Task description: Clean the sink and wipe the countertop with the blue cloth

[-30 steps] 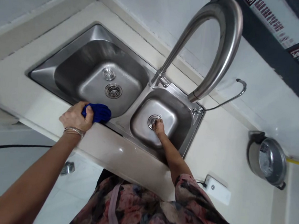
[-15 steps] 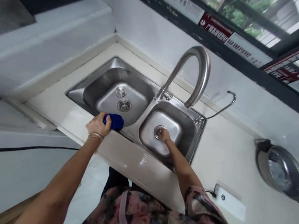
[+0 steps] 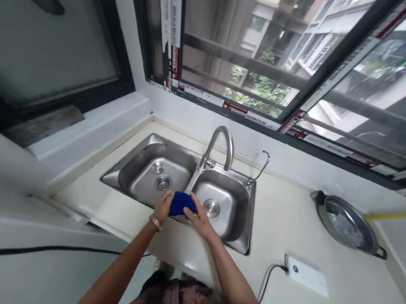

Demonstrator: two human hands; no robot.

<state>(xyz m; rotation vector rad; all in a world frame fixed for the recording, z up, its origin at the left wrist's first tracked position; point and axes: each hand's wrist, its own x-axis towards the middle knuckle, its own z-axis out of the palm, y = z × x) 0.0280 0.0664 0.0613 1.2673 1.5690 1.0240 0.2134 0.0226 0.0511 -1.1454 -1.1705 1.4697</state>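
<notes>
A folded blue cloth is held between both hands above the front rim of the double sink, near the divider. My left hand is closed on its left end. On the other end, my right hand grips with thumb and fingers. Below and behind the cloth lies the left basin with its drain and a round metal overflow cover. The right basin has a drain with its strainer seated in it. A curved faucet rises behind the divider.
A slim tap stands at the sink's back right corner. On the right counter lie a white power bank or phone with a black cable and a metal pan with a lid. A window runs behind.
My right hand has left the right basin's drain and taken hold of the cloth. My left hand has brought the cloth rightward. The view has tilted up toward the window.
</notes>
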